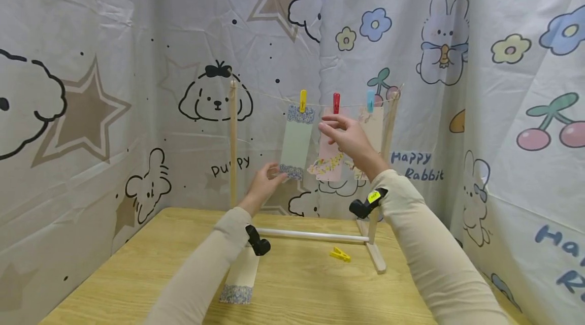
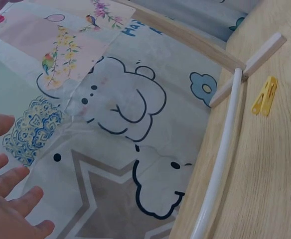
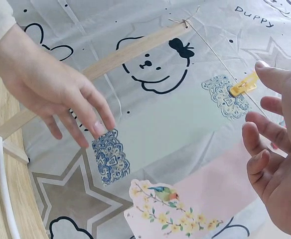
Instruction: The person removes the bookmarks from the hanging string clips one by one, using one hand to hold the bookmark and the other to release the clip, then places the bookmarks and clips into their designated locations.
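A pale green card [image 1: 295, 139] with blue patterned ends hangs from a string, held by a yellow clothespin [image 1: 302, 101]. My left hand [image 1: 264, 185] is at its lower end, fingers loosely spread; in the right wrist view its fingertips [image 3: 99, 128] are right at the blue pattern. Beside the clothespin, my right hand [image 1: 349, 138] is raised with relaxed fingers and nothing between them, partly covering a pink bird-and-flower card [image 1: 328, 155]. That card hangs from a red clothespin [image 1: 336, 103]. Farther right, a cream card [image 1: 377, 121] hangs from a light blue clothespin [image 1: 370, 101].
The string runs between two wooden posts [image 1: 233, 142] joined low down by a white rod [image 1: 315, 235]. A loose yellow clothespin [image 1: 340, 254] lies on the wooden table [image 1: 301, 284]. Another card [image 1: 242, 271] with a blue patterned end lies front left, partly behind my left forearm.
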The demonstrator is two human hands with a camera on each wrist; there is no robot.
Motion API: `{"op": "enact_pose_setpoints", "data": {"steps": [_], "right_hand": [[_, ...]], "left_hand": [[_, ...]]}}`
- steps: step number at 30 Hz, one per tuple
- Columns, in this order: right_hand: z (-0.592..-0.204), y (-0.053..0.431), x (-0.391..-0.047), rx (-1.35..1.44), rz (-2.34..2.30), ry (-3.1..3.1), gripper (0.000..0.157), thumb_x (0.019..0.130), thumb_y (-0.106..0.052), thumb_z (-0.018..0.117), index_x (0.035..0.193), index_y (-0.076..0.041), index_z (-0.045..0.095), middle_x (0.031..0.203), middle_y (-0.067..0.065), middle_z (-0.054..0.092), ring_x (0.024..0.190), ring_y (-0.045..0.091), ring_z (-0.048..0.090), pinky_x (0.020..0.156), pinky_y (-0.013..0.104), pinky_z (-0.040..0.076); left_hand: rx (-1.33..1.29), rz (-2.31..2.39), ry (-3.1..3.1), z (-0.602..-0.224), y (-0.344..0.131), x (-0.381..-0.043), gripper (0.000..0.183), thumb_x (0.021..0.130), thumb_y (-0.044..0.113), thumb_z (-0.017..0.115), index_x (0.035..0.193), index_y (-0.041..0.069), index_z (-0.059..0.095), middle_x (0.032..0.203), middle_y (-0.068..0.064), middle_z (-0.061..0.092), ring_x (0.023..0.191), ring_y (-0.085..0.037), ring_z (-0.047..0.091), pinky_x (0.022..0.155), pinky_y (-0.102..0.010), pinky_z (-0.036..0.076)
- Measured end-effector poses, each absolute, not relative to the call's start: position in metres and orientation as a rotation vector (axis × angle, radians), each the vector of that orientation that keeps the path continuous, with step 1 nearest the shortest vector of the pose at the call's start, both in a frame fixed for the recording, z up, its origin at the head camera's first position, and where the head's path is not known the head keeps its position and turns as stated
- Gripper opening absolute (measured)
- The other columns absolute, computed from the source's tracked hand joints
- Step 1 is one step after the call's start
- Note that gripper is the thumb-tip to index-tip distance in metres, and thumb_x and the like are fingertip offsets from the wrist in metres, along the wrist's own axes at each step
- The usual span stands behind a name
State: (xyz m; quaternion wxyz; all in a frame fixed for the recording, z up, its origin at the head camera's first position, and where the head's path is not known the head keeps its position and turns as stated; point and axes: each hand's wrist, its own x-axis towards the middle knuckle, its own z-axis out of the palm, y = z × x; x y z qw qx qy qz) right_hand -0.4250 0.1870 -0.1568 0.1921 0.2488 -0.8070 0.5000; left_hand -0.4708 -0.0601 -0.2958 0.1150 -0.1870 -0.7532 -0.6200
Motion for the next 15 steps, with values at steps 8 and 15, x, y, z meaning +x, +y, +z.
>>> {"op": "enact_pose_setpoints", "data": {"steps": [8, 15], "right_hand": [[-0.147, 0.179, -0.432, 0.68, 1.391, -2.213, 0.053, 0.103, -0.042, 0.064, 0.145, -0.01, 0.057, 0.131, 0.011, 0.064, 0.091, 0.028, 0.061, 0.065, 0.028, 0.042], [-0.137, 0.175, -0.435, 0.641, 1.383, -2.205, 0.053, 0.103, -0.042, 0.064, 0.145, -0.01, 0.058, 0.131, 0.011, 0.064, 0.088, 0.022, 0.06, 0.066, 0.029, 0.043]], "left_hand": [[-0.551, -1.843, -2.174, -0.3, -0.056, -0.476, 0.052, 0.104, 0.027, 0.067, 0.148, 0.007, 0.05, 0.145, -0.02, 0.056, 0.133, -0.036, 0.052, 0.11, -0.054, 0.041], [-0.552, -1.848, -2.142, -0.301, -0.055, -0.478, 0.041, 0.102, 0.022, 0.068, 0.137, 0.002, 0.059, 0.131, -0.018, 0.065, 0.123, -0.035, 0.06, 0.107, -0.053, 0.044]]}}
